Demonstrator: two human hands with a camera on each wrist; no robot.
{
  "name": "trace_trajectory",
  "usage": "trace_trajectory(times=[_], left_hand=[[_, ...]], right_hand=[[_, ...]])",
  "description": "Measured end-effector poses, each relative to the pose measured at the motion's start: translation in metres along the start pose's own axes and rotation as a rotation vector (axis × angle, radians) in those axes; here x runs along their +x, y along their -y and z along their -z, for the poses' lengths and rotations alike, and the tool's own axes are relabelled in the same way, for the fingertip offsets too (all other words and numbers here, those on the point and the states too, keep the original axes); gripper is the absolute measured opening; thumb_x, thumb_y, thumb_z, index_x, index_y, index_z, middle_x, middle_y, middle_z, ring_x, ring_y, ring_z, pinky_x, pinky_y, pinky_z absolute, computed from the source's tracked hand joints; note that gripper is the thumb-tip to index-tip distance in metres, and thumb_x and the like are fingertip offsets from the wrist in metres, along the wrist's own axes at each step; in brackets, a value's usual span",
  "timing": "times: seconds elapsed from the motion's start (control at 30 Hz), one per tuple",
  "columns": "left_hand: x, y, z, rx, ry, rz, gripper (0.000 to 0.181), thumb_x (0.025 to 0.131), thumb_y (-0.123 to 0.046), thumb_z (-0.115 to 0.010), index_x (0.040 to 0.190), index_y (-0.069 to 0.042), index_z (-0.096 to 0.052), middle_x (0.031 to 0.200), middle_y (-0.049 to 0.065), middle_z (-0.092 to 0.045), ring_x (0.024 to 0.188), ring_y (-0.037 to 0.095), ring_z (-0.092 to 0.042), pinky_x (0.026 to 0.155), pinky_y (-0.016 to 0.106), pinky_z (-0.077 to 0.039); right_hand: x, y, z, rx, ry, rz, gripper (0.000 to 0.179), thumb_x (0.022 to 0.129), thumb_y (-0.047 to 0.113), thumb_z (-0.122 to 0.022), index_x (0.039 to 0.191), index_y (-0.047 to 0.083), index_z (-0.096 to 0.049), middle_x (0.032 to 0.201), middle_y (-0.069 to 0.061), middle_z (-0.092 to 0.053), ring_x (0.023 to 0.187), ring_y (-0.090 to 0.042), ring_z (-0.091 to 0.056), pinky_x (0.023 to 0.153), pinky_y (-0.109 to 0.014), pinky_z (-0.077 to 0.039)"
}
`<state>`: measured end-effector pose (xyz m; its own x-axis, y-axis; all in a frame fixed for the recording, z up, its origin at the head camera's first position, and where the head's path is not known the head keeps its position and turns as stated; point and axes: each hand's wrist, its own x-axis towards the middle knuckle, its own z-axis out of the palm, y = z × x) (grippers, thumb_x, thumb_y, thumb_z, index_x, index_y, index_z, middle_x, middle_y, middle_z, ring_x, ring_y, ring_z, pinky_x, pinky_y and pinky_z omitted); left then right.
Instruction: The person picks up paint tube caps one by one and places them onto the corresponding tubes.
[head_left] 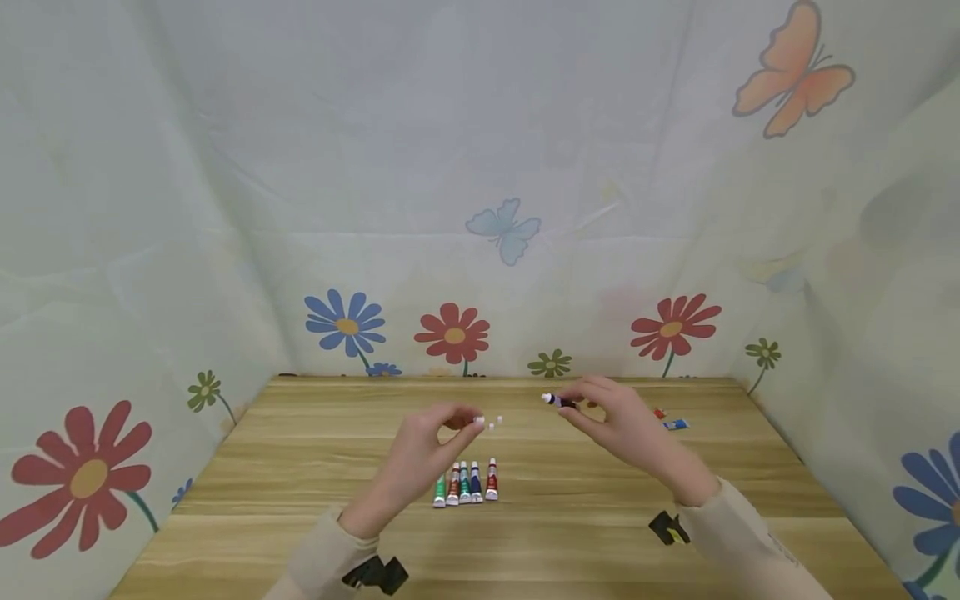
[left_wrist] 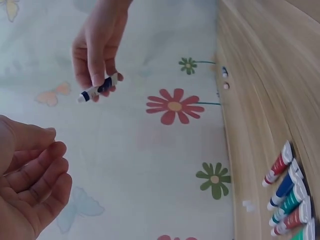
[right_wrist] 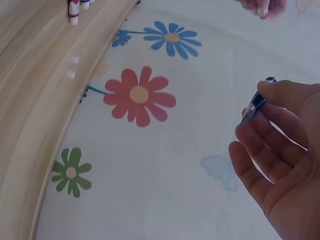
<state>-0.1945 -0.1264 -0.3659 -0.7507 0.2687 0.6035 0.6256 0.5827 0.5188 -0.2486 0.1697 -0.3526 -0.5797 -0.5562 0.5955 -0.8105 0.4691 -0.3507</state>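
Note:
My right hand [head_left: 611, 412] pinches a dark blue paint tube [left_wrist: 105, 86] between thumb and fingers, above the table. The tube's white tip points left, toward the other hand. To the left, my left hand [head_left: 431, 437] pinches a small white cap [right_wrist: 262, 11] between thumb and index finger; its own wrist view hides the cap behind the fingertips. Two more small white caps [right_wrist: 71, 75] lie on the table beyond the left hand. Nearer me lies a row of several paint tubes, among them a red tube [head_left: 492, 481], a blue tube [head_left: 476, 485] and a green tube [head_left: 439, 492].
Behind the right hand, a blue tube [head_left: 677, 424] and a red tube [head_left: 659, 413] lie on the right side of the wooden table [head_left: 570, 533]. A pale cloth [head_left: 390, 167] printed with flowers and butterflies hangs around the table's back and sides.

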Motion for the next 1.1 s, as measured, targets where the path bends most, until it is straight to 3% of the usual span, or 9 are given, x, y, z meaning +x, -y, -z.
trace_trajectory(times=[0.3,0.5,0.7,1.1], left_hand=[[0.0,-0.012,-0.004,-0.064,-0.03,-0.037,0.012,0.093,-0.016,-0.074,0.105,-0.013,-0.074,0.095,-0.008,-0.072,0.084,0.004,-0.064,0.075,0.032,-0.058],[-0.004,-0.02,-0.005,-0.128,-0.007,0.002,0.013,0.095,-0.021,-0.073,0.107,-0.016,-0.074,0.097,-0.012,-0.072,0.085,0.004,-0.065,0.076,0.033,-0.057],[-0.009,-0.025,-0.008,-0.167,0.019,-0.025,0.015,0.096,-0.024,-0.072,0.109,-0.017,-0.073,0.098,-0.012,-0.072,0.085,0.005,-0.066,0.073,0.029,-0.057],[-0.013,-0.026,-0.015,-0.175,0.037,-0.033,0.009,0.096,-0.021,-0.072,0.104,-0.019,-0.073,0.098,-0.014,-0.07,0.084,0.005,-0.064,0.069,0.026,-0.056]], right_hand=[[-0.013,0.017,-0.022,0.037,0.007,0.089,0.021,0.09,0.012,-0.078,0.109,0.018,-0.073,0.101,0.014,-0.066,0.088,-0.003,-0.061,0.071,-0.026,-0.054],[-0.02,0.025,-0.035,0.107,0.013,0.15,0.021,0.09,0.01,-0.077,0.11,0.016,-0.072,0.1,0.012,-0.068,0.088,-0.003,-0.063,0.07,-0.023,-0.054],[-0.026,0.032,-0.042,0.197,0.043,0.108,0.02,0.093,0.013,-0.075,0.112,0.019,-0.072,0.103,0.013,-0.067,0.092,-0.004,-0.064,0.071,-0.024,-0.054],[-0.03,0.039,-0.048,0.203,0.073,0.07,0.018,0.096,0.017,-0.071,0.114,0.019,-0.071,0.106,0.013,-0.067,0.095,-0.007,-0.065,0.078,-0.026,-0.056]])
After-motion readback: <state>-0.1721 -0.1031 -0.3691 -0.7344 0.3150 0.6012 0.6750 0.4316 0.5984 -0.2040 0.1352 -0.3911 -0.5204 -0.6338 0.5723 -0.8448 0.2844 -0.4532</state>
